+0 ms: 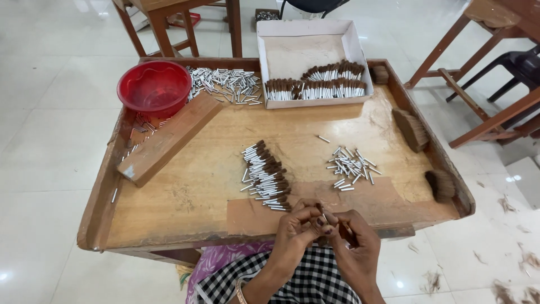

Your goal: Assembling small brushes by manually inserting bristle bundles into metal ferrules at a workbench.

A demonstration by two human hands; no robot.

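Both hands (323, 225) meet fingertip-to-fingertip, pinching a brush tuft (319, 209).

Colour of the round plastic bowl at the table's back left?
Red: the round plastic bowl shows best in the head view.

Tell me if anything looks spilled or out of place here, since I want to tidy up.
Brown fibre tufts lie scattered on the white floor right of the table. Loose metal tubes have strayed behind the wooden block, beside the red bowl. The rest sits in piles, and both hands meet at the near edge.
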